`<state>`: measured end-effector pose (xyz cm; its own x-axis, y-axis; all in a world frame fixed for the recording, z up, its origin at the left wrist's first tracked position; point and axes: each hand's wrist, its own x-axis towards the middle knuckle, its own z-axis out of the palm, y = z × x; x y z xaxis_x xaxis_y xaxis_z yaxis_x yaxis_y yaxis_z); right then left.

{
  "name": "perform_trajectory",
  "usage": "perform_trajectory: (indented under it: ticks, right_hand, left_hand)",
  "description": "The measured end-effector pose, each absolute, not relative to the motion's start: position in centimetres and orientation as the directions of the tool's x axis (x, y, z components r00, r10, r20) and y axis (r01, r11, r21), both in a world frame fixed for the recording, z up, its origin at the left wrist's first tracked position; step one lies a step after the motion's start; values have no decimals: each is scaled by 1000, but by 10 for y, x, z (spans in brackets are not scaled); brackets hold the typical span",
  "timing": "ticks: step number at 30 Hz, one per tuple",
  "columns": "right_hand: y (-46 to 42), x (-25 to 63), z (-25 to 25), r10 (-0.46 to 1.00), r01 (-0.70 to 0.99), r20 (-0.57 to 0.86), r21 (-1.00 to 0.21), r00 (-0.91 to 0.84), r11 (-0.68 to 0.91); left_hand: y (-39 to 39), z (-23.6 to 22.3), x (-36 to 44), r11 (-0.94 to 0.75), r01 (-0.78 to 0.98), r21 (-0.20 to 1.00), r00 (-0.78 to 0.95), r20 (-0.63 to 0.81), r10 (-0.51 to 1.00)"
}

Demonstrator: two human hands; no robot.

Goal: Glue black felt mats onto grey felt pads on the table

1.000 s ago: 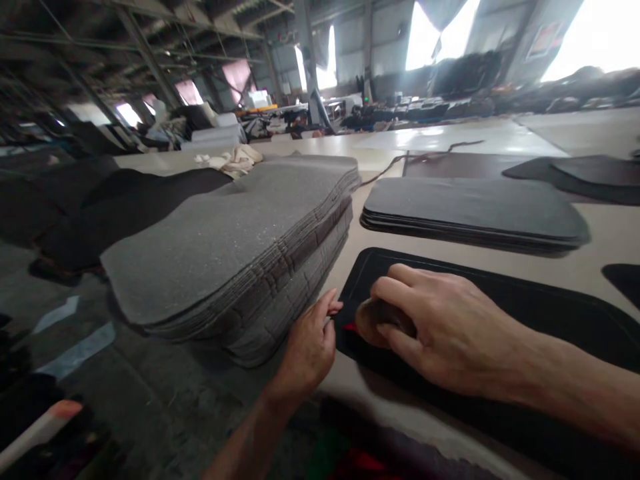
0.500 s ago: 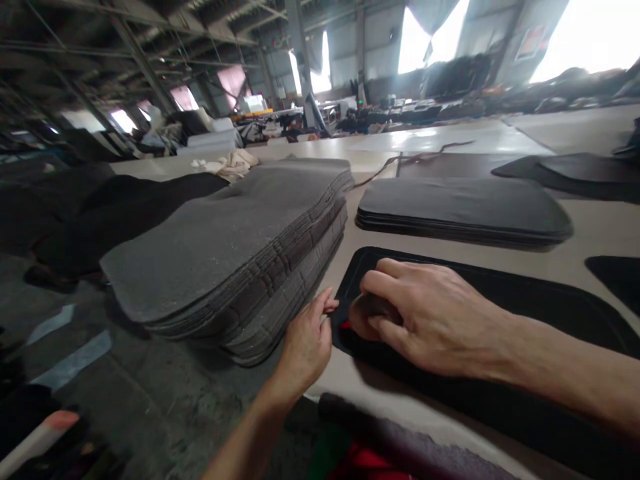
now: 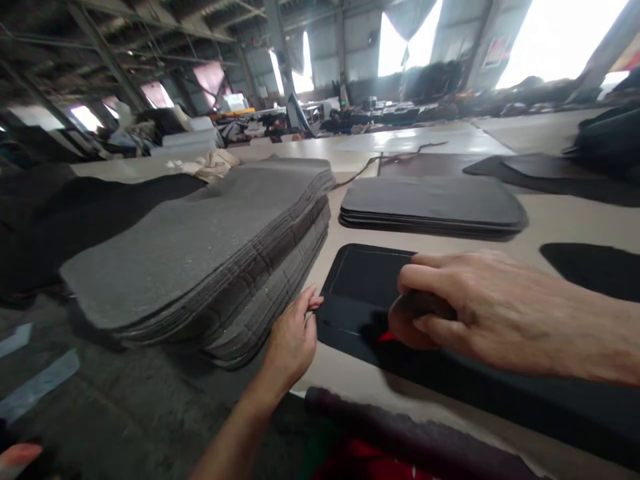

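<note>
Plainly, the person's right grip (image 3: 465, 310) is closed around a rounded brown tool (image 3: 417, 319), whose red tip (image 3: 387, 336) points left, toward the surface of a black panel (image 3: 367, 277); whether the tip touches cannot be told. The panel lies flat on a pale counter (image 3: 565, 217), beneath this grip and stretching to both sides of it, with a thin light line along its margin. To the left, the person's left grip (image 3: 295, 333) has its fingers curled close together at the panel's left edge; whether they pinch it cannot be made out. Left of and beyond that grip is a thick stack of grey sheets (image 3: 190, 233). Straight beyond the right grip sits a lower stack of dark grey pieces (image 3: 430, 200), and beyond its wrist lies another black piece (image 3: 595, 265), cut off by the view's edge.
</note>
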<state>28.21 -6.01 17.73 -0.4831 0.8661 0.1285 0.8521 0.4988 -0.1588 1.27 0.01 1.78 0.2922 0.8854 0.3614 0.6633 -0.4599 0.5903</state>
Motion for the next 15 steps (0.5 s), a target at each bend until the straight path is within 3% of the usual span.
perform_trajectory:
  ticks: [11, 15]
  right_hand:
    - [-128, 359, 179, 971, 939, 27, -249, -239, 238]
    - [-160, 387, 179, 995, 963, -48, -260, -84, 68]
  left_hand:
    - [5, 19, 12, -456, 698, 552, 296, 358, 886]
    - [8, 19, 11, -442, 724, 529, 299, 337, 893]
